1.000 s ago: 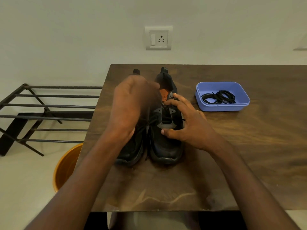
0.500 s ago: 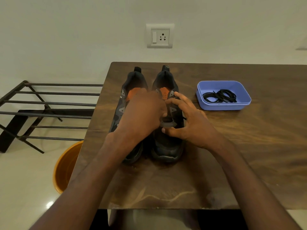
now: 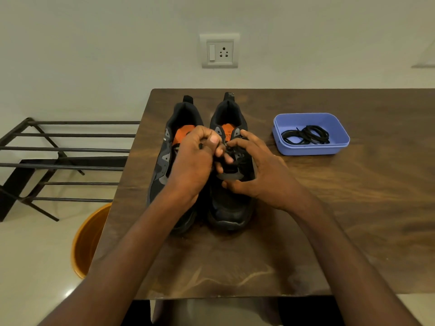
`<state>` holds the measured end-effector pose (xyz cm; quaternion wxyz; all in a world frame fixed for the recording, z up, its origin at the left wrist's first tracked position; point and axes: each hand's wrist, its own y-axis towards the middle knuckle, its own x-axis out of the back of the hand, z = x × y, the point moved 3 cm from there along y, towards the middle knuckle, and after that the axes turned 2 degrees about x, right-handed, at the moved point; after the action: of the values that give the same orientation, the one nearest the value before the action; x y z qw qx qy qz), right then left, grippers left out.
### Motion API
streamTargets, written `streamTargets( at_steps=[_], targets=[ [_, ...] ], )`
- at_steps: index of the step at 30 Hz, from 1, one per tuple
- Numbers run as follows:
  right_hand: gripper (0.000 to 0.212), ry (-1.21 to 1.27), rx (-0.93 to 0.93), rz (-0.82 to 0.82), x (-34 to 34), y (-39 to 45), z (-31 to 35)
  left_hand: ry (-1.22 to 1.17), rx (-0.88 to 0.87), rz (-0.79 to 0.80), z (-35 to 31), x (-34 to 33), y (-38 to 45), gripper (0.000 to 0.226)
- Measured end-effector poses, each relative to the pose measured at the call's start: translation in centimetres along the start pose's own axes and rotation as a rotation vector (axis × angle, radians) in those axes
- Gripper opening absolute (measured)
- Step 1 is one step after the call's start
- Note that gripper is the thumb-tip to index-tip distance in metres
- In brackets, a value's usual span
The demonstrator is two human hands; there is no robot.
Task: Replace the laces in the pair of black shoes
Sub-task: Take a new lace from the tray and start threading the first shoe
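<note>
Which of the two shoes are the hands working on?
The right shoe, the one nearer the blue tray. The right hand steadies it while the left hand pinches its lace. The left shoe lies untouched.

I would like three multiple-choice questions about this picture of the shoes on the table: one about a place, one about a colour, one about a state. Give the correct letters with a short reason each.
1. Where do the spare laces lie?
A. inside the tray
B. on the floor
C. on the rack

2. What colour is the tray?
A. green
B. blue-purple
C. red

3. What is the left hand doing?
A. lying flat on the table
B. hanging below the table
C. pinching a lace over the shoes

Key:
1 A, the black coil lies within the tray walls, to the right of the right shoe.
2 B, its rim and walls look blue-purple.
3 C, its thumb and fingers are curled round a dark lace end between the left shoe and the right shoe.
</note>
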<state>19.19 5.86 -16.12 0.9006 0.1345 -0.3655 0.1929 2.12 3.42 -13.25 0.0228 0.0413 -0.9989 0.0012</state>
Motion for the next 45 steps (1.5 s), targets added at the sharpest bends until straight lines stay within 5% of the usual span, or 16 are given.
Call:
streamTargets(
  at_steps=[10,14,18,22,28,32,35,39,45],
  targets=[
    [0.085,0.031,-0.001,0.03,-0.2,0.2,-0.2,0.223,-0.082,-0.054,-1.2,-0.3,0.1,0.016],
    [0.083,0.051,0.015,0.055,-0.1,0.1,-0.2,0.524,-0.071,0.132,-2.7,1.6,-0.7,0.017],
    [0.058,0.045,0.03,-0.088,0.0,0.0,0.5,0.685,-0.083,0.188,-3.6,1.9,-2.2,0.033],
    [0.022,-0.149,0.005,-0.24,-0.3,0.1,1.7,0.87,-0.269,0.051,-4.4,2.1,-2.3,0.014],
    [0.021,-0.297,-0.017,-0.204,-1.3,-0.3,3.0,1.072,-0.35,0.113,-3.1,2.5,-1.3,0.007],
    [0.015,-0.22,-0.048,-0.27,-1.6,-0.2,3.3,1.08,-0.374,0.167,-2.6,2.4,-0.8,0.076],
    [0.01,-0.128,-0.055,-0.31,-1.8,-0.2,3.5,1.192,-0.283,0.305,-1.6,2.3,-0.6,0.104],
    [0.008,-0.067,-0.069,-0.318,-1.2,-0.2,3.4,1.157,-0.181,0.386,-0.5,2.4,-0.2,0.102],
    [0.007,0.11,-0.26,-0.586,1.9,-1.7,1.7,1.134,-0.201,0.348,-0.6,2.3,0.3,0.091]
  ],
)
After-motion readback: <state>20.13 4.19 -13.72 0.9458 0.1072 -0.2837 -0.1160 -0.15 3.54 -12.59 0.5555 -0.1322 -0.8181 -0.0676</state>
